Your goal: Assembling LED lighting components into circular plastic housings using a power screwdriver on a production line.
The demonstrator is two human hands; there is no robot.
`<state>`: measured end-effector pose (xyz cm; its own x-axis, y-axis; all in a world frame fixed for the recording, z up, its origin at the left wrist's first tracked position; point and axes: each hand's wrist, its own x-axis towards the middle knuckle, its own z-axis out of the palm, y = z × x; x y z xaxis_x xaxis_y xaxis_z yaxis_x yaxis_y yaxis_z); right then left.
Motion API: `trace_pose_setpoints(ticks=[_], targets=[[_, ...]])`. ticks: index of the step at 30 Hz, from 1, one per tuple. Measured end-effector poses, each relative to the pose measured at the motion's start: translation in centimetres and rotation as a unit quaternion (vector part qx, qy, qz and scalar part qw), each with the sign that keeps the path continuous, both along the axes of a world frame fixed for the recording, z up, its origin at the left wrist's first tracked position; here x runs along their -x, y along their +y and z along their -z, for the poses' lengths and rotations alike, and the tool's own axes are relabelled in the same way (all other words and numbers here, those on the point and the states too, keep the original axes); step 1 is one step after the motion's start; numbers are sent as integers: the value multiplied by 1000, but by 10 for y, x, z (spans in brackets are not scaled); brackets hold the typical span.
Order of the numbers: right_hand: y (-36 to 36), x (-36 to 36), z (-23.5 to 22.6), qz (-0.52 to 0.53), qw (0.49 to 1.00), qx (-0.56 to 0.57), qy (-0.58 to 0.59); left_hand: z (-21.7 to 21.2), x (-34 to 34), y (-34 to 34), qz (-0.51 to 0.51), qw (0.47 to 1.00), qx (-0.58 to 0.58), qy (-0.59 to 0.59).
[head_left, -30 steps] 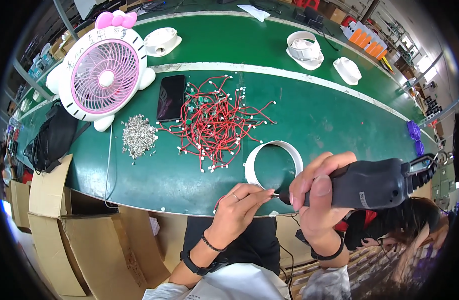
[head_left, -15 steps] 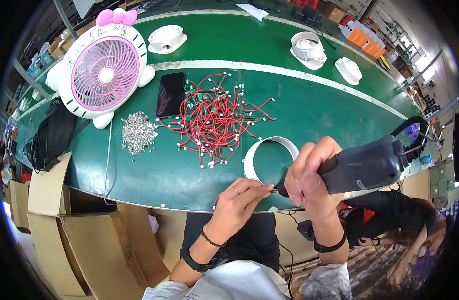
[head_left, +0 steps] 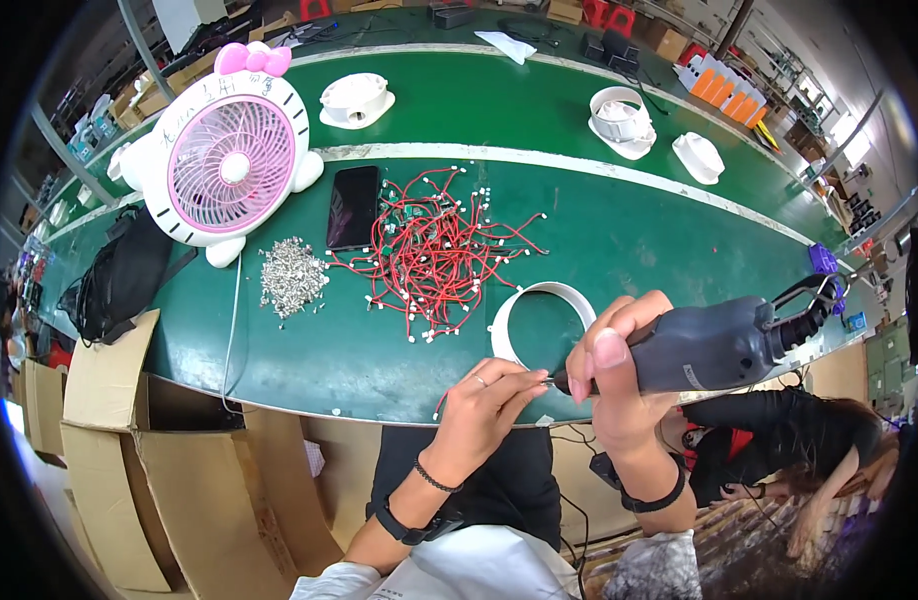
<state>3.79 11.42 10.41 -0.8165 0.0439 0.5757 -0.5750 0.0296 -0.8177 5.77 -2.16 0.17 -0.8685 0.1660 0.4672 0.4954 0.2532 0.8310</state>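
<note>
My right hand (head_left: 619, 365) is wrapped round a dark grey electric screwdriver (head_left: 704, 345), whose tip points left over the table's front edge. At that tip, the thumb and fingers of my left hand (head_left: 484, 415) are pinched together. What they hold is too small and covered to make out; a short bit of red wire shows beside that hand. Just behind both hands a white plastic ring (head_left: 501, 337) stands on the green table. Farther back lie a tangled heap of red wires (head_left: 434, 255) with white connectors and a pile of small silvery screws (head_left: 293, 278).
A black phone (head_left: 354, 208) lies left of the wires. Beyond it stands a pink and white fan (head_left: 236, 168). White plastic housings (head_left: 357, 100) sit at the back. Cardboard boxes (head_left: 204, 500) are at lower left; another person (head_left: 779, 440) is at lower right.
The view has shifted slightly, so the table things appear lower. The screwdriver's rear end has come a little left. Both hands keep their grip at the screwdriver and its tip.
</note>
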Motion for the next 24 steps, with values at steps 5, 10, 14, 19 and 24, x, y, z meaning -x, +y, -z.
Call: trace_pose_setpoints(ticks=[5,10,14,19,24], targets=[[9,0,-14,38,994,79,70,-2,0,2,1,1000,1,-18],[50,-4,-15,160,982,100,-26,-24,0,-24,-70,997,-5,-40],[59,-14,57,255,961,-17,-104,-30,22,-79,-217,973,75,-12],[38,-49,89,315,925,-203,-59,-43,46,-114,-297,931,201,61],[39,-27,85,229,917,-324,-42,-34,9,-31,-1,962,233,140]])
